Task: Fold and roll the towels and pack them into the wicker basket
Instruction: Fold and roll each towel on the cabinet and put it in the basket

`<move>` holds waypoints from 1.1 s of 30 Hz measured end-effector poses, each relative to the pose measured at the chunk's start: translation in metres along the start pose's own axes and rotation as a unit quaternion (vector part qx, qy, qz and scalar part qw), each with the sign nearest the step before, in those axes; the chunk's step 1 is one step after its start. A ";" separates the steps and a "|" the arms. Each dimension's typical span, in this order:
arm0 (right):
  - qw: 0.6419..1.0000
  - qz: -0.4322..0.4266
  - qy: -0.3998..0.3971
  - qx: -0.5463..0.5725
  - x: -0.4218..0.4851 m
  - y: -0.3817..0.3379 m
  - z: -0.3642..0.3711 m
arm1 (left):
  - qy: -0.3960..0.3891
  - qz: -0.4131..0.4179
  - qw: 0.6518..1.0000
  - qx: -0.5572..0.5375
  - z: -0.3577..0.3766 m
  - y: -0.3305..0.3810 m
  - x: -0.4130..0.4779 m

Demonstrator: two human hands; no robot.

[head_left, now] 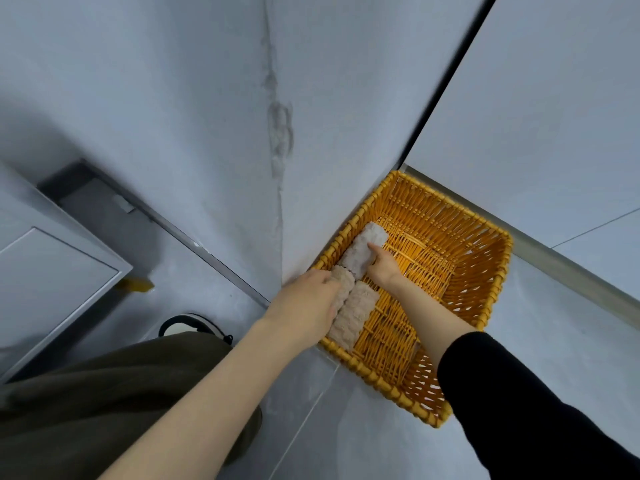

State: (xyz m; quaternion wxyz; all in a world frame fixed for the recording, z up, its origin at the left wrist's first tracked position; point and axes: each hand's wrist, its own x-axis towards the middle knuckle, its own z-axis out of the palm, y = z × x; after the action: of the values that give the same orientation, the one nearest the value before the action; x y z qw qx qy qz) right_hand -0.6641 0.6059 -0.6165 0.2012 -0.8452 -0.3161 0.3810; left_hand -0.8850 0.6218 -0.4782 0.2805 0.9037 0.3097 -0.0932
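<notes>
The left hand [304,303] curls its fingers over the end of a rolled beige towel [343,289], gripping it, while the right hand [382,268] is mostly open, its straight forefinger pressing a second roll [363,251] farther in. Both reach into a rectangular yellow wicker basket [377,379] standing on a grey floor [554,323] in a corner of grey walls [173,116]. A third roll [356,313] lies beside the first; all three are fuzzy, tight and lined along the basket's left wall.
</notes>
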 end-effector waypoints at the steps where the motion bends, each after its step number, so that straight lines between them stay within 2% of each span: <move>1: 1.000 -0.007 0.012 0.001 -0.005 -0.001 -0.004 | 0.007 0.000 1.000 -0.002 -0.003 0.002 -0.001; 6: 0.994 -0.036 0.079 0.071 -0.059 -0.024 -0.030 | 0.034 0.004 0.999 -0.012 -0.018 0.012 -0.010; 9: 0.986 -0.072 0.092 0.122 -0.100 -0.039 -0.050 | 0.033 -0.001 0.999 -0.036 -0.031 0.022 -0.019; 12: 0.980 -0.115 0.074 0.142 -0.144 -0.057 -0.071 | 0.052 0.006 0.997 -0.051 -0.050 0.034 -0.034; 21: 0.956 -0.246 0.037 0.154 -0.270 -0.123 -0.117 | 0.175 0.021 0.979 -0.104 -0.114 0.061 -0.090; 33: 0.885 -0.436 -0.040 0.157 -0.397 -0.258 -0.128 | 0.347 -0.016 0.933 -0.089 -0.220 0.026 -0.232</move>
State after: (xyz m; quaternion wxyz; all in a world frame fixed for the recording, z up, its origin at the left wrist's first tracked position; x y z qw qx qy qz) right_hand -0.8665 0.5060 -0.1808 0.4643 -0.5638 -0.5965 0.3328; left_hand -1.0534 0.6112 -0.2056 0.2337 0.8459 0.4091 0.2498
